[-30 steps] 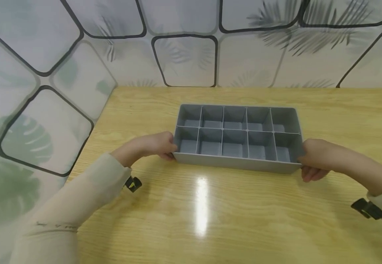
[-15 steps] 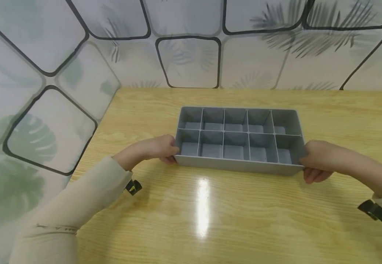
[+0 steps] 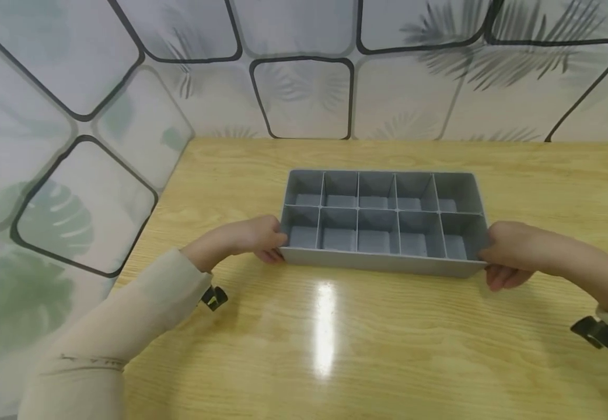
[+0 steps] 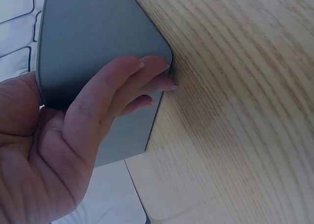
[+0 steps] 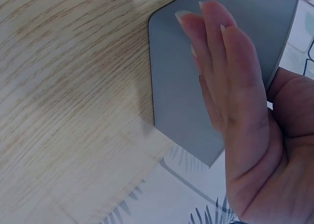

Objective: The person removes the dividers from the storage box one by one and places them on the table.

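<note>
Wooden table point(image 3: 414, 326) under gray divided tray point(image 3: 380, 224), ends in grip of left hand point(image 3: 262, 234) and right hand point(image 3: 514, 248).

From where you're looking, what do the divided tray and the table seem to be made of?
The divided tray: probably plastic, gray with a satin finish, judging by its thin, even-coloured walls and rounded corners. The table: wood or wood-look laminate, since grain shows across it; it reflects light brightly, suggesting a glossy coat.
</note>
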The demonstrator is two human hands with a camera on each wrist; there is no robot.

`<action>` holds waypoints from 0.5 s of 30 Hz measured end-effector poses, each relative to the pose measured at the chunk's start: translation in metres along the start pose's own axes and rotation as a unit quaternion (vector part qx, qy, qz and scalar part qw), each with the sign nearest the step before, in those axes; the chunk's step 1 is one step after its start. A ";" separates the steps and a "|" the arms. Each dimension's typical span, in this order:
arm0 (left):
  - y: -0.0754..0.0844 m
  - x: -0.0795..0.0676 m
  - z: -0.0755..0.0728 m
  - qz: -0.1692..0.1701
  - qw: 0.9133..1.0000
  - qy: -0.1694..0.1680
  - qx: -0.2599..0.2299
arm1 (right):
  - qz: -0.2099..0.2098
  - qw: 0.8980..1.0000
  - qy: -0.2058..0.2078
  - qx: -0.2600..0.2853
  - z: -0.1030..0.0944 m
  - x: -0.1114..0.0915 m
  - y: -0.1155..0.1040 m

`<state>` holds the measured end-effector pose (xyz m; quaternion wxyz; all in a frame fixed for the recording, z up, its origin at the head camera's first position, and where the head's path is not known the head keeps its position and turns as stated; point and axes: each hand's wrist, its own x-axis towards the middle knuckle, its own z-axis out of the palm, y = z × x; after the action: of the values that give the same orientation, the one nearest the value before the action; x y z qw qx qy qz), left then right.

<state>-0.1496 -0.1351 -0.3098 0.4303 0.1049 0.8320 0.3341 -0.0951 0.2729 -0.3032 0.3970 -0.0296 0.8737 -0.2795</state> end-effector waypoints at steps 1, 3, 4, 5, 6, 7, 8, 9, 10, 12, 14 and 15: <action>0.000 0.000 0.001 0.001 1.000 0.001 0.000 | 0.002 1.000 0.001 0.000 0.001 0.000 0.001; 0.000 -0.001 0.004 0.000 1.000 0.001 -0.002 | 0.005 1.000 0.002 0.001 0.002 -0.001 0.002; -0.001 -0.001 0.005 0.001 1.000 0.002 -0.001 | 0.006 1.000 0.001 0.002 0.003 -0.001 0.003; -0.001 -0.002 0.005 0.002 1.000 0.001 0.000 | 0.006 1.000 0.002 0.001 0.004 -0.001 0.004; -0.001 -0.003 0.006 0.002 1.000 -0.001 0.001 | 0.006 1.000 0.002 0.001 0.004 -0.002 0.004; 0.000 -0.003 0.006 0.001 1.000 -0.002 0.003 | 0.007 1.000 0.002 0.002 0.005 -0.002 0.004; 0.000 -0.003 0.006 0.000 1.000 -0.003 0.003 | 0.006 1.000 0.001 0.001 0.005 -0.003 0.004; 0.000 -0.003 0.006 -0.001 1.000 -0.004 0.004 | 0.006 1.000 0.001 0.003 0.005 -0.003 0.005; 0.000 -0.003 0.006 -0.002 1.000 -0.005 0.007 | 0.007 1.000 0.001 0.000 0.005 -0.003 0.005; 0.001 -0.003 0.005 -0.004 1.000 -0.003 0.012 | 0.012 1.000 -0.002 -0.011 0.004 -0.003 0.004; 0.001 -0.002 0.005 -0.009 1.000 0.003 0.017 | 0.017 1.000 -0.005 -0.021 0.001 -0.003 0.003; 0.001 -0.001 0.005 -0.011 1.000 0.007 0.018 | 0.019 0.999 -0.007 -0.026 0.000 -0.003 0.003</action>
<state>-0.1455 -0.1324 -0.3102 0.4265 0.1009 0.8418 0.3149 -0.0927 0.2760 -0.3022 0.4078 -0.0252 0.8781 -0.2489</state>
